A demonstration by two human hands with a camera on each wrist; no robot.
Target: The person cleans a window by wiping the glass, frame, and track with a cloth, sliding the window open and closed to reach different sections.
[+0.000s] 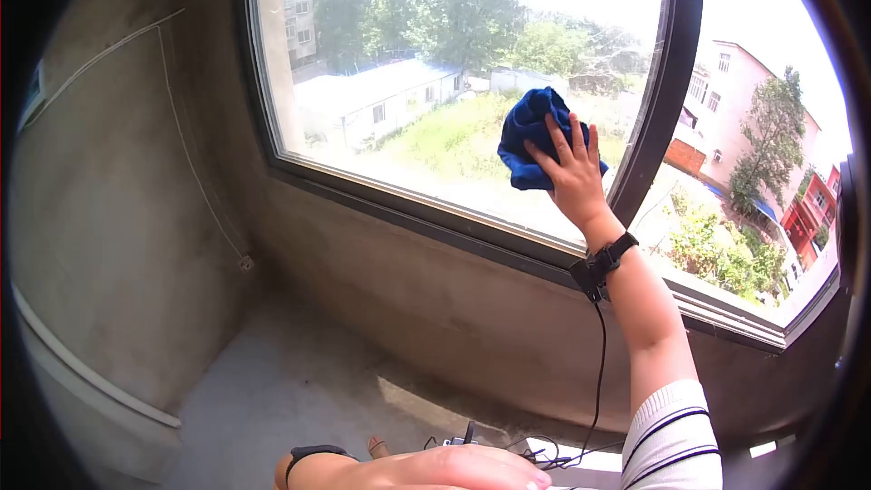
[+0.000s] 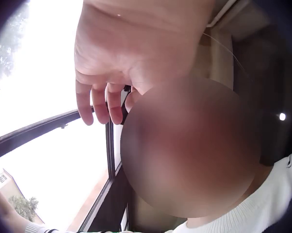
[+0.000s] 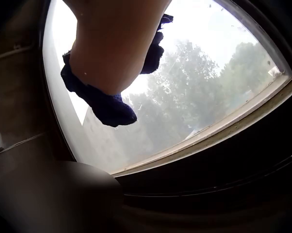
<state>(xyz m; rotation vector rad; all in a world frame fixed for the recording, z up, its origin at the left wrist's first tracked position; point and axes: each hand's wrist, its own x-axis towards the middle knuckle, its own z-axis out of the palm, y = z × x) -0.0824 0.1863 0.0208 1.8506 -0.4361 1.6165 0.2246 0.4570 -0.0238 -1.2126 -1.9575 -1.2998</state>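
While the left hand (image 1: 463, 469) hangs low, loose and empty, the right hand (image 1: 575, 174) spreads its fingers to press the cloth (image 1: 524, 132) on the window (image 1: 408, 118), likely so it won't slip down.

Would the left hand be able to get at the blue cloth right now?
Probably yes, with a stretch upward: the left hand looks empty, nothing visible blocks the way, and the right hand leaves part of the blue cloth uncovered.

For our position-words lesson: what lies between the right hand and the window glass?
The head view shows a blue cloth between right hand and glass.
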